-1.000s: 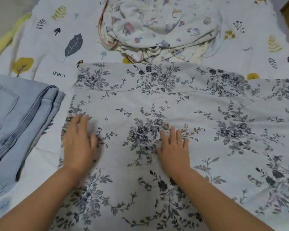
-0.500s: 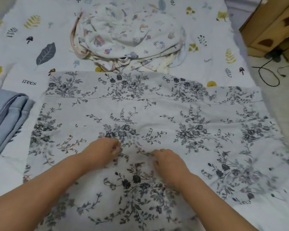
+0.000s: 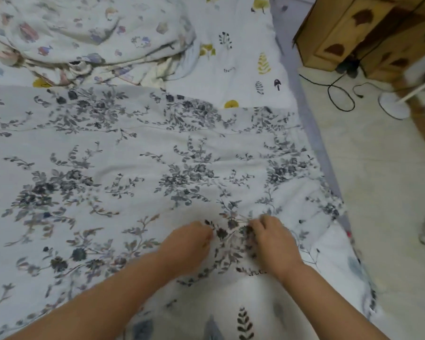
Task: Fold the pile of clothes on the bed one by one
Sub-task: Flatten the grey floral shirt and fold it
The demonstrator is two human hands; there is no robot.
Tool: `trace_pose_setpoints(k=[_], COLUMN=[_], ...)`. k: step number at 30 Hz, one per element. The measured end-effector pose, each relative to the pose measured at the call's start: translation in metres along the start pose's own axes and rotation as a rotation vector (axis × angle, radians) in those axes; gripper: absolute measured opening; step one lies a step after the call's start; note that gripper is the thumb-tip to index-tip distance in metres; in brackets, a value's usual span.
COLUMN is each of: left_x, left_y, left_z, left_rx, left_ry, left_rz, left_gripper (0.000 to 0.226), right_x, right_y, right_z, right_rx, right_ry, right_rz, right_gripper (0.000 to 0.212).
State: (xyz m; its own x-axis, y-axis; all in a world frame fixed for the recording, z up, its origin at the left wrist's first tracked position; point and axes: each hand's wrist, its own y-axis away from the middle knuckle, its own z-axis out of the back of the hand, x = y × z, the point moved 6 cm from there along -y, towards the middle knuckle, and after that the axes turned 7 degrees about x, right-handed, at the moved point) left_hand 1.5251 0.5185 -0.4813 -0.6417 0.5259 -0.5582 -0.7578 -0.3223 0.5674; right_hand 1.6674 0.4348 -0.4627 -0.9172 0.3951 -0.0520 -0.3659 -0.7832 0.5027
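A white garment with a grey flower print point(image 3: 138, 153) lies spread flat across the bed. Near its right end the cloth is bunched up between my two hands. My left hand point(image 3: 190, 244) pinches the gathered cloth from the left. My right hand point(image 3: 274, 241) pinches it from the right, a short gap away. A pile of unfolded clothes with small coloured prints point(image 3: 88, 38) sits at the far side of the bed, above the spread garment.
The bed sheet point(image 3: 245, 62), white with leaf and mushroom prints, ends at the right edge. Beyond it is pale floor with black cables point(image 3: 339, 94), a wooden cabinet point(image 3: 368, 33) and a white fan base point(image 3: 394, 106).
Both hands slid from the garment's left part to its right end and went from flat on the cloth to pinching it. The view swung right; the folded jeans left the frame.
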Motion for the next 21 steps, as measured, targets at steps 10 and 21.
trace_pose_setpoints(k=[10, 21], left_x=[-0.089, -0.083], left_y=[-0.061, -0.065], left_z=[-0.062, -0.031], left_rx=[-0.024, -0.099], left_ry=[-0.229, -0.013], left_rz=[-0.002, 0.046], left_gripper=[0.045, 0.023], right_x=[-0.113, -0.120], right_y=[-0.005, -0.025], right_z=[-0.045, 0.016], right_rx=[-0.031, -0.221], right_ry=[0.096, 0.008], right_rz=[0.011, 0.118], right_gripper=[0.072, 0.046])
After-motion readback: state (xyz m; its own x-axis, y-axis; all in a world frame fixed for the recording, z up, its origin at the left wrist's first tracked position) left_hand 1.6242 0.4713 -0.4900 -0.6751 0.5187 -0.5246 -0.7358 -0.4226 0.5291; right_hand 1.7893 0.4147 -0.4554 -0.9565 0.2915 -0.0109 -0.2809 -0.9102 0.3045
